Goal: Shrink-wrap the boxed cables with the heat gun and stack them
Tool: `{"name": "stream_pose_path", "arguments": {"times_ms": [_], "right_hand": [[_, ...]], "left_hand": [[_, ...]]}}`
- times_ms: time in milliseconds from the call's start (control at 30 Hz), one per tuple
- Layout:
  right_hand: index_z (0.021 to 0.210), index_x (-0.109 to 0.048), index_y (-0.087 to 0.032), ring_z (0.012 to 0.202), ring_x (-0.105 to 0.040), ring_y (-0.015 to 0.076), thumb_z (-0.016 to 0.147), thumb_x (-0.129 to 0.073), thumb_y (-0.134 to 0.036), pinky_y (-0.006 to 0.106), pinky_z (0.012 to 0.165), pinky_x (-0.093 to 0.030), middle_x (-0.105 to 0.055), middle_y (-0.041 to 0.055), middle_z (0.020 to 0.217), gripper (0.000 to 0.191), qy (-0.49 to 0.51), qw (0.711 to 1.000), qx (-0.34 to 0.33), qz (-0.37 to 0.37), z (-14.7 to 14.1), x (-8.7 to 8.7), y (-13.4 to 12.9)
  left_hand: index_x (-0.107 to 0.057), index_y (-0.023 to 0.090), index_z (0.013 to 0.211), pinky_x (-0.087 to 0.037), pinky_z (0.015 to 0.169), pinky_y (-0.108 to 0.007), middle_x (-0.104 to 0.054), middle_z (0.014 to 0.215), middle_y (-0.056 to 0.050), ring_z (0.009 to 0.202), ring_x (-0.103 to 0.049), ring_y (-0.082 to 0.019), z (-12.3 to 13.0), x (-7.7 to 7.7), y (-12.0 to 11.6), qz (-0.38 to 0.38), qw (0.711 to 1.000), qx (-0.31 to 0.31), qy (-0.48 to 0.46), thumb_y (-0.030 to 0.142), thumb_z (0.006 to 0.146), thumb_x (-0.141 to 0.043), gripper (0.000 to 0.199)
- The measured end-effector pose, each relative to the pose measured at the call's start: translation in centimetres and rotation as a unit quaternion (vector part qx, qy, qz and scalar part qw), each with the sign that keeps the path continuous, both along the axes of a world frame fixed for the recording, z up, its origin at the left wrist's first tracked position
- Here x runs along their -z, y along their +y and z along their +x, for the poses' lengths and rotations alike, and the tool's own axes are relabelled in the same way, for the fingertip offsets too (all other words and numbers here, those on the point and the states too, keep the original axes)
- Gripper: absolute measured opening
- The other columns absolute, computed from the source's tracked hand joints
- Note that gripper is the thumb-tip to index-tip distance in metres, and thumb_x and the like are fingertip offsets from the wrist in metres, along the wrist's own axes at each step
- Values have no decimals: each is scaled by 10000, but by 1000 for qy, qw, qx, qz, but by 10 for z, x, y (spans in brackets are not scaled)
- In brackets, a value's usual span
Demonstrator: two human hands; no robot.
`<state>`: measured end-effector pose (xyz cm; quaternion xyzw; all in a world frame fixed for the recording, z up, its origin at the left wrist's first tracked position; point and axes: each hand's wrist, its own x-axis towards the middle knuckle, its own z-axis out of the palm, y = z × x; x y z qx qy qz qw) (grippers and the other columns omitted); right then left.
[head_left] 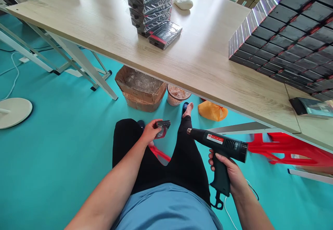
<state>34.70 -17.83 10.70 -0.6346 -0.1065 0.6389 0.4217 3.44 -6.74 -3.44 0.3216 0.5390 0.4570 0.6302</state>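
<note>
My left hand is closed around one end of a small dark box with a red edge, held over my lap. In my right hand is a black heat gun, gripped by its handle. Its metal nozzle points left toward the small box, with a gap between them. On the table stands a stack of film-wrapped black boxes. One wrapped box lies flat at the foot of that stack.
A large block of black boxes stands at the right, near a single box. Below the table are a carton of clear film, a waste basket and an orange bag. A red stool is at the right.
</note>
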Motion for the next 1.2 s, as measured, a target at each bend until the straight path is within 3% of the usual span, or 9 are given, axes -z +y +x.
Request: {"name": "stream_pose_path", "arguments": {"times_ms": [100, 167, 267, 400, 633, 767, 933, 1033, 1200], "right_hand": [[967, -784, -165, 686, -639, 160, 654, -936, -352, 225, 523, -569, -726, 45, 819, 395, -10, 1000, -4, 0, -4, -2, 6], [966, -781, -159, 681, -643, 161, 647, -936, -371, 227, 526, -565, -730, 51, 817, 413, -20, 1000, -18, 6, -12, -6, 11], [998, -773, -152, 675, -650, 166, 685, -910, -404, 244, 537, -557, -739, 63, 833, 425, -37, 995, -88, 30, -29, -15, 21], [1015, -757, -157, 671, -646, 177, 712, -873, -412, 277, 538, -536, -741, 69, 861, 412, -27, 972, -217, 80, -56, -25, 36], [911, -718, -166, 635, -609, 180, 720, -814, -353, 292, 523, -510, -671, 17, 683, 285, -61, 946, -304, 95, -81, -25, 57], [920, -702, -169, 614, -598, 175, 716, -801, -354, 292, 515, -506, -658, 6, 652, 293, -77, 949, -290, 101, -84, -28, 64], [887, -711, -165, 620, -613, 179, 712, -805, -328, 290, 510, -509, -670, 14, 669, 257, -62, 948, -298, 95, -87, -32, 67], [906, -721, -159, 604, -611, 168, 708, -818, -321, 275, 513, -512, -675, 9, 659, 274, -67, 958, -264, 88, -81, -31, 69], [957, -748, -143, 652, -652, 166, 705, -853, -337, 255, 518, -537, -744, 67, 827, 335, -40, 979, -195, 52, -53, -25, 70]], "left_hand": [[-669, 209, 1131, -511, 952, -398, -745, 1011, -48, 969, -691, -226, 2, 5, 0, 36, 996, 7, 78, 84, 616, -694, 531], [-674, 221, 1039, -496, 962, -394, -741, 978, -41, 956, -688, -225, 4, 8, -1, 63, 987, 22, 149, 63, 637, -677, 431], [-679, 236, 926, -489, 929, -383, -731, 940, -27, 922, -676, -225, 4, 8, -1, 94, 971, 55, 212, 55, 674, -642, 313], [-689, 240, 854, -480, 893, -367, -701, 921, -17, 888, -638, -221, 2, 6, 0, 118, 960, 51, 250, 35, 635, -616, 308], [-688, 244, 851, -477, 913, -375, -697, 910, -14, 885, -635, -223, -1, 5, 0, 107, 966, 32, 234, 52, 610, -649, 310], [-687, 252, 1095, -463, 955, -382, -721, 970, -18, 938, -668, -231, 0, 2, -1, 101, 963, 32, 247, 13, 622, -650, 531], [-560, 277, 1433, -467, 973, -373, -719, 1022, -14, 951, -662, -218, -1, 1, -1, 92, 963, 32, 250, 28, 649, -660, 828], [-500, 286, 1509, -455, 1003, -377, -717, 1006, -3, 947, -649, -210, -3, 4, -1, 87, 964, 21, 250, 21, 635, -657, 927], [-471, 281, 1539, -459, 996, -363, -690, 989, 1, 910, -645, -188, -6, 12, 0, 91, 969, -9, 229, 13, 635, -643, 959]]}}
